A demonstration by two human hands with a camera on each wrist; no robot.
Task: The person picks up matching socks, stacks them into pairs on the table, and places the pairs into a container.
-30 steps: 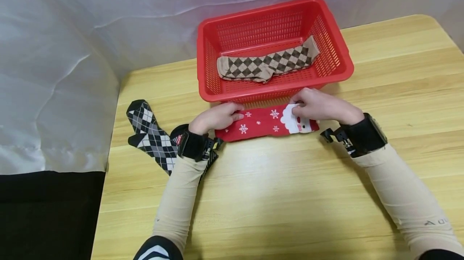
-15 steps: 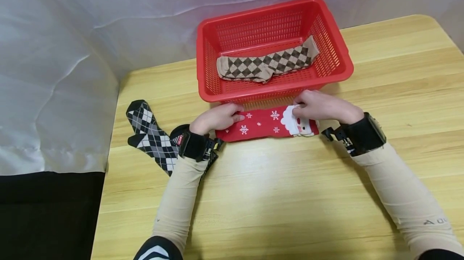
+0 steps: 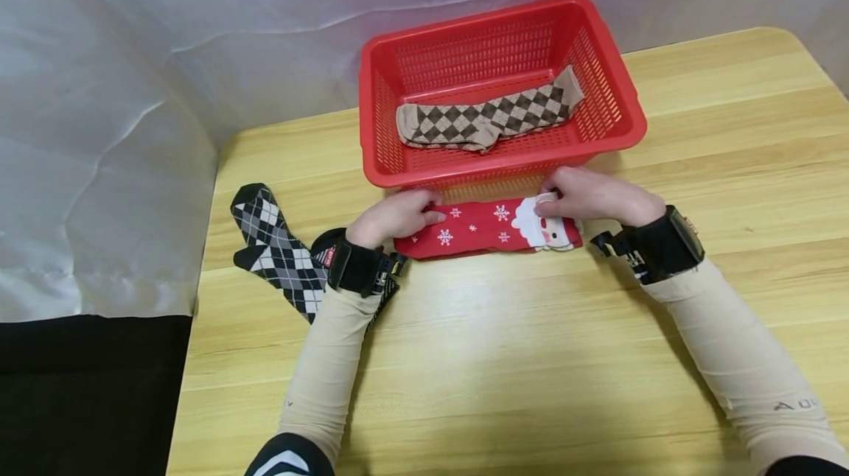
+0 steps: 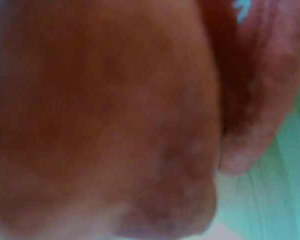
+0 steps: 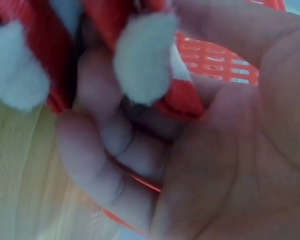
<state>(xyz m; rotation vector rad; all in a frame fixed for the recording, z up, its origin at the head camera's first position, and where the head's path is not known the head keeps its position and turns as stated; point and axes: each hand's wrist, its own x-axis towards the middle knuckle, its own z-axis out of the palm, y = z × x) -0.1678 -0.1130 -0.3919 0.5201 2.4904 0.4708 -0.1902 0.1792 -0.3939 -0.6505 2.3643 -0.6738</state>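
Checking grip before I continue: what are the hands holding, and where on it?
Both hold the red Santa sock: the left hand grips its plain snowflake end, the right hand pinches its far edge at the Santa end.

Both forearms reach forward over the surface, toward its far edge, and both wear beige sleeves with a black band at the wrist. The left hand (image 3: 393, 217) lies with knuckles up and its fingers curled down and inward. The right hand (image 3: 592, 197) is also knuckles up; in the right wrist view its fingers (image 5: 102, 150) are bent tight toward the palm. The two hands stay well apart, at nearly the same height.
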